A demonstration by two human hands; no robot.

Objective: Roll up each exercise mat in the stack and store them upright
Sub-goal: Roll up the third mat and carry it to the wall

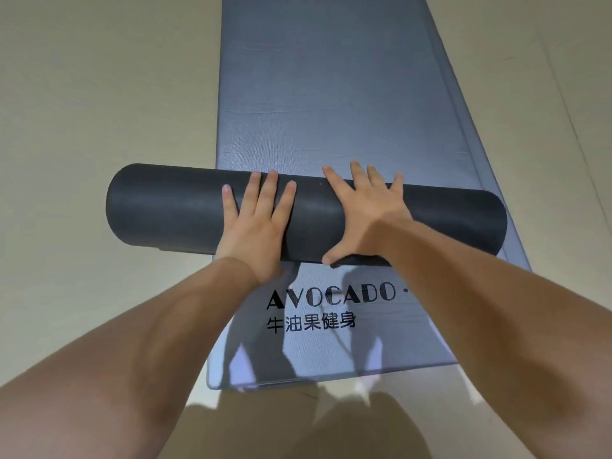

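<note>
A dark grey rolled mat [165,207] lies crosswise over the flat blue-grey mat stack [331,94], its left end sticking out over the floor. My left hand [255,223] presses flat on top of the roll, fingers straight and spread. My right hand [361,210] also lies flat on the roll, its fingers reaching over the far side and its thumb down at the near lower edge. The flat mat's near end shows black printed lettering [331,296]. At the right side a second mat edge [470,134] peeks out from under the top one.
Beige floor [99,94] surrounds the mats on the left, right and near side. The flat mats run away from me to the top of the view. My knees [298,429] are at the bottom edge, just short of the mat's near end.
</note>
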